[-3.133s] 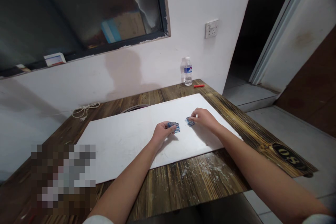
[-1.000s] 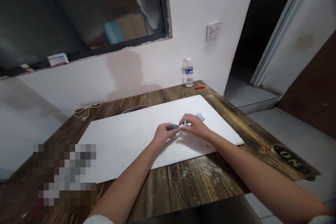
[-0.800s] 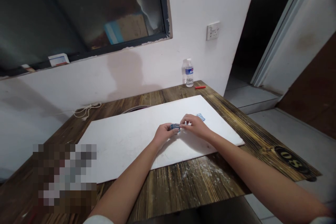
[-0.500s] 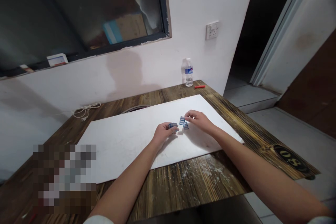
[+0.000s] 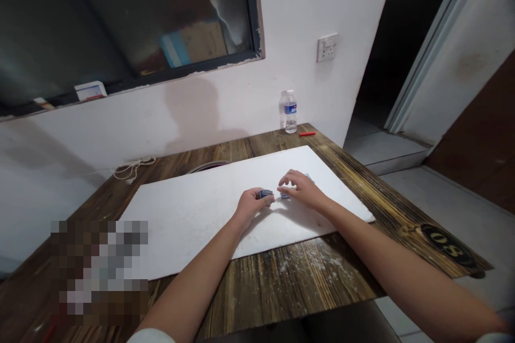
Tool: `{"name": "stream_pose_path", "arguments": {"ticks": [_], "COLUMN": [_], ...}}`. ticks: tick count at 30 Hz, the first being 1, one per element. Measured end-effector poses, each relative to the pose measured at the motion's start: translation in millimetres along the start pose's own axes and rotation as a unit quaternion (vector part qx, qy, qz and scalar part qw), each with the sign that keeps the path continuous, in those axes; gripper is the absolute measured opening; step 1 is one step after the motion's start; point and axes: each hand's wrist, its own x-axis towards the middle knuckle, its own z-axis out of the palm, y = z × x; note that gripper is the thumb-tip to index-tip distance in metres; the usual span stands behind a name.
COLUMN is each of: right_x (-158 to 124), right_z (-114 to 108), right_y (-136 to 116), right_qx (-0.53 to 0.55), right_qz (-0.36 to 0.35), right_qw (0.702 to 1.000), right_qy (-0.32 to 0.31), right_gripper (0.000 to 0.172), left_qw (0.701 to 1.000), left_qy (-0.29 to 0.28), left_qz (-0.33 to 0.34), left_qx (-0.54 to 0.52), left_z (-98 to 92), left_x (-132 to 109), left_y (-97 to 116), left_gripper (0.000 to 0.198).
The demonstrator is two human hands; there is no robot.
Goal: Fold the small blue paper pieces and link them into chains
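Small blue pieces with grey bars are about my hands; their exact kind is too small to make out. My left hand (image 5: 251, 202) is closed, its thumb and fingers pinching a dark blue-and-grey piece (image 5: 265, 193) over the white board (image 5: 193, 214). A second blue-and-grey piece (image 5: 285, 195) lies on the board, just below the fingertips of my right hand (image 5: 300, 186). That hand is open, with its thumb and curved fingers apart. Beyond its knuckles, a third blue piece (image 5: 309, 177) shows on the board, partly hidden by the hand.
The board rests on a dark wooden table (image 5: 289, 278). At the back stand a water bottle (image 5: 290, 112) and a red stick-like thing (image 5: 307, 133). A white cord (image 5: 132, 167) lies at the back left. A blurred-out patch (image 5: 100, 273) covers the front left.
My right hand has let go of the barred piece it held and opened. A blue piece now shows behind that hand. My left hand keeps its hold in nearly the same spot.
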Motion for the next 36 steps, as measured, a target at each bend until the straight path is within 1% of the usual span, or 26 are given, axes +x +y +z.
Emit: {"name": "stream_pose_path", "arguments": {"ticks": [2, 4, 6, 8, 12, 15, 18, 21, 25, 27, 29, 33, 35, 36], "right_x": [-1.2, -2.4, -3.1, -3.0, -1.7, -1.0, -0.9, 0.1, 3.8, 5.6, 6.5, 4.8, 3.3, 2.8], "right_z": [3.2, 8.3, 13.7, 17.6, 16.8, 12.3, 8.6, 5.3, -1.7, -5.2, -7.0, -4.6, -2.5, -1.8], "right_y": [-7.1, -11.6, -12.6, -10.8, -6.1, -6.1, -7.5, -5.4, 5.3, 11.4, 15.6, 17.9, 17.2, 16.7], "right_qx": [0.055, 0.071, 0.077, 0.09, 0.101, 0.092, 0.087, 0.084, 0.066, 0.05, 0.02, -0.087, -0.134, -0.147], "right_qz": [-0.028, -0.049, -0.052, -0.039, -0.031, -0.028, -0.015, 0.002, 0.036, 0.056, 0.07, 0.078, 0.077, 0.077], "right_qw": [0.998, 0.996, 0.996, 0.995, 0.994, 0.995, 0.995, 0.995, 0.995, 0.996, 0.997, 0.993, 0.988, 0.986], "right_qy": [-0.005, -0.004, -0.002, 0.004, 0.023, 0.037, 0.048, 0.055, 0.065, 0.053, 0.028, -0.028, -0.029, -0.019], "right_gripper": [0.01, 0.01, 0.01, 0.01, 0.012, 0.014, 0.018, 0.023, 0.022, 0.02, 0.016, 0.013, 0.011, 0.011], "left_qw": [1.0, 0.998, 0.996, 0.995, 0.995, 0.994, 0.995, 0.997, 0.997, 0.997, 0.997, 0.998, 0.998, 0.999], "left_qy": [-0.01, -0.023, -0.036, -0.044, -0.084, -0.105, -0.085, -0.06, -0.055, -0.05, -0.04, -0.023, -0.02, -0.019], "left_qz": [0.005, 0.019, 0.036, 0.042, 0.041, 0.035, 0.019, 0.008, -0.002, -0.005, -0.007, -0.008, -0.008, -0.008], "left_qx": [0.025, 0.053, 0.078, 0.083, 0.038, -0.012, -0.042, -0.042, -0.052, -0.064, -0.068, -0.059, -0.051, -0.046], "left_z": [-0.5, -1.5, -2.7, -3.6, -3.1, -1.6, -0.9, -1.0, 0.0, 0.7, 1.3, 1.7, 1.5, 1.3], "left_x": [-0.1, 0.5, 1.5, 2.3, 2.0, 1.4, 1.3, 0.8, -0.5, -0.7, -0.6, -0.1, 0.1, 0.2], "left_y": [-0.4, -1.5, -2.8, -3.4, -2.3, -1.4, -1.8, -1.9, -0.3, 0.4, 0.9, 1.4, 1.1, 0.8], "left_gripper": [0.036, 0.038, 0.04, 0.041, 0.04, 0.045, 0.046, 0.045, 0.046, 0.048, 0.05, 0.048, 0.046, 0.045]}}
